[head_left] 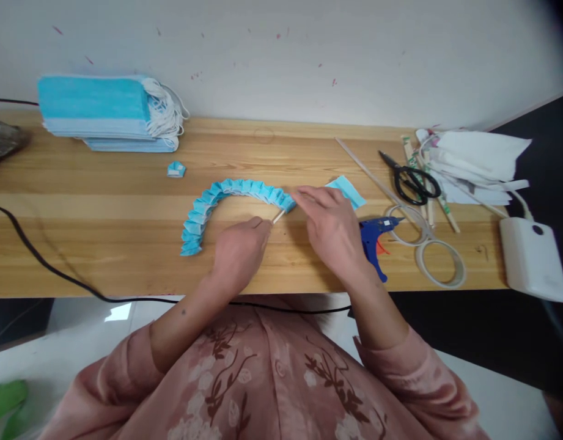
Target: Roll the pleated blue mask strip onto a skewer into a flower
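Observation:
A blue pleated strip (pixel 199 211), folded like an accordion, lies in an arch on the wooden table. My left hand (pixel 241 252) is closed on a thin pale stick (pixel 278 216), whose tip meets the right end of the strip. At that same end, the fingers of my right hand (pixel 331 227) pinch the strip; my hand partly hides the grip. Behind my right hand lies a flat blue piece of mask fabric (pixel 348 190). Just right of my wrist rests a blue glue gun (pixel 375 235). A small folded blue piece (pixel 176 169) sits apart, beyond the arch.
A stack of blue face masks (pixel 95 107) stands against the wall at the back left. On the right are black-handled scissors (pixel 415 183), a tape roll (pixel 441 263), white mask scraps (pixel 478 159) and a white power bank (pixel 533 256). A black cable (pixel 38 256) crosses the front edge.

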The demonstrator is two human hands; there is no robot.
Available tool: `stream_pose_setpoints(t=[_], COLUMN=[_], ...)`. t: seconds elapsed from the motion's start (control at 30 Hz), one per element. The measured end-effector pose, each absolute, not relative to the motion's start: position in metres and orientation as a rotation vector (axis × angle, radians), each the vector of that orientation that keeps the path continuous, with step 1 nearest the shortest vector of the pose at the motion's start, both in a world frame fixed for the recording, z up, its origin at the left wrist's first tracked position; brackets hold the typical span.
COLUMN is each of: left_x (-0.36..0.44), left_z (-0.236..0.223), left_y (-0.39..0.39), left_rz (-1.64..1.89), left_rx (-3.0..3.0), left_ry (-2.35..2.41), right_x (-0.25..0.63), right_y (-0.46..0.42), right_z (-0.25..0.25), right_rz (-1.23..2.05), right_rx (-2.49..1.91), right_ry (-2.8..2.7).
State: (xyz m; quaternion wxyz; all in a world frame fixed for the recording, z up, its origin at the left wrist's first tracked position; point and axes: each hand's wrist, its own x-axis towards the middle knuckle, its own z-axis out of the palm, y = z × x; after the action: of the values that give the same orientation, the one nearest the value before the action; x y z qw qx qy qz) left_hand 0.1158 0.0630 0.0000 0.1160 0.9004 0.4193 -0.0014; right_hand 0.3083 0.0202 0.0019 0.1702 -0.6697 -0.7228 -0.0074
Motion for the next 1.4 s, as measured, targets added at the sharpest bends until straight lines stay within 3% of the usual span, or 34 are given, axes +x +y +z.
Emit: stream_pose_setpoints(t=[0.8, 1.4], left_x=[0.118, 0.118], left_z=[0.008, 0.009], left_y=[0.065, 0.068], left_rz=[-0.145, -0.18], left_rx=[2.608, 2.656], left_ry=[1.246, 1.178], right_x=[0.298, 0.304], right_y=[0.029, 0.018], right_z=[-0.007, -0.008], right_rz=[-0.165, -0.02], right_rx=[-2.051, -2.024], right_ry=[-2.137, -2.069])
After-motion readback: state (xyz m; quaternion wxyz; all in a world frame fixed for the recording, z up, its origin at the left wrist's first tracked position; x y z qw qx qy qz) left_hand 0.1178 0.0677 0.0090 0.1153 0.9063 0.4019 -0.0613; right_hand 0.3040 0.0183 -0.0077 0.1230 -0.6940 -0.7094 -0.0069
